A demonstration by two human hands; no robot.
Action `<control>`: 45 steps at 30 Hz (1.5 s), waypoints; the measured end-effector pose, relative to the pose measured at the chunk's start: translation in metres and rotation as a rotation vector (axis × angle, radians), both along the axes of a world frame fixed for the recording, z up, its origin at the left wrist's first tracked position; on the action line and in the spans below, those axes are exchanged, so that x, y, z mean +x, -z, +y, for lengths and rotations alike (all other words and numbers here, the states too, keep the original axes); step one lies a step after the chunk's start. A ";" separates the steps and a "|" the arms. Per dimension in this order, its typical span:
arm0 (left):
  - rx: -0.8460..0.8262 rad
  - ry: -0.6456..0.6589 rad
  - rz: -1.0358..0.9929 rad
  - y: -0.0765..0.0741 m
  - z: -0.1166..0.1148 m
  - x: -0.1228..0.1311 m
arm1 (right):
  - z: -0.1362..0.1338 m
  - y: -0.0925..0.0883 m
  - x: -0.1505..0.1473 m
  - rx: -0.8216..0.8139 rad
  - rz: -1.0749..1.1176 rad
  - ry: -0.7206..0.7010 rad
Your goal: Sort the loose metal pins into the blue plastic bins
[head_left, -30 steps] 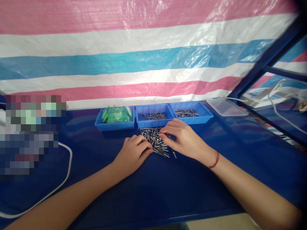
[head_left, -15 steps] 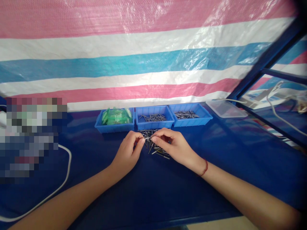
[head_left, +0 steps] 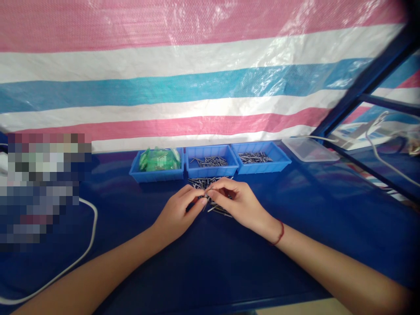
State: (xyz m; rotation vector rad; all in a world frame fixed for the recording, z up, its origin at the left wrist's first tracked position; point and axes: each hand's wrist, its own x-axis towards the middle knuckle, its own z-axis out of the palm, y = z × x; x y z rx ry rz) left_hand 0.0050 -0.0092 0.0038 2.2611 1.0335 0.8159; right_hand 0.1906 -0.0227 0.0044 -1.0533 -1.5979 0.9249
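Above a loose pile of blind rivets (head_left: 220, 210) on the blue tabletop, my two hands meet at the fingertips. My right hand (head_left: 241, 199), with a dark red cord on its wrist, pinches a thin metal rivet between thumb and forefinger. The thumb and forefinger of my left hand (head_left: 182, 210) close around the same small piece from the other side. Most of that rivet is hidden by the fingers. Just behind the pile, the middle blue bin (head_left: 211, 172) holds more rivets.
A left blue bin (head_left: 157, 176) contains green plastic packets, and a right blue bin (head_left: 267, 166) holds rivets. Farther right lies a clear plastic lid (head_left: 310, 150) near a blue metal frame (head_left: 361, 98). A white cable (head_left: 95, 218) curves along the left side.
My left hand has shifted right, bringing its fingertips against those of my right hand. The gap between them, where the rivet showed, has closed. My right hand has barely moved.
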 end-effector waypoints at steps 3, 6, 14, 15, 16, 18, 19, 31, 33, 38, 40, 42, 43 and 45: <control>0.001 0.004 -0.011 0.000 0.000 0.000 | 0.000 0.000 0.000 0.014 -0.014 -0.002; 0.005 -0.031 -0.021 0.002 0.000 0.000 | -0.001 -0.001 0.000 0.026 -0.024 0.012; 0.030 -0.129 -0.032 0.001 0.001 -0.002 | 0.003 -0.002 0.004 0.107 -0.155 0.010; 0.033 -0.137 -0.032 0.001 0.001 -0.002 | 0.003 -0.002 0.004 0.139 -0.199 0.003; 0.036 -0.145 -0.034 0.001 0.001 -0.002 | 0.004 -0.003 0.005 0.174 -0.246 -0.010; 0.030 -0.155 -0.045 0.002 0.000 -0.002 | 0.005 -0.006 0.008 0.241 -0.325 -0.032; 0.018 -0.160 -0.053 0.003 0.000 -0.002 | 0.006 -0.008 0.010 0.268 -0.349 -0.027; 0.124 -0.002 0.258 0.003 0.000 0.000 | 0.061 -0.002 0.105 0.382 -0.837 0.783; 0.153 0.033 0.310 0.004 -0.001 0.000 | 0.061 0.000 0.103 0.380 -0.847 0.778; 0.199 0.088 0.388 0.007 -0.001 -0.001 | 0.041 -0.007 0.067 0.434 -0.784 0.561; 0.214 0.102 0.394 0.008 0.000 -0.001 | 0.030 -0.010 0.051 0.459 -0.762 0.470; 0.216 0.094 0.385 0.009 0.000 -0.001 | 0.021 -0.012 0.039 0.472 -0.735 0.369; 0.210 0.078 0.369 0.009 0.000 0.000 | 0.017 -0.012 0.034 0.471 -0.720 0.321; 0.178 0.021 0.302 0.009 0.001 0.000 | 0.012 -0.012 0.027 0.459 -0.695 0.246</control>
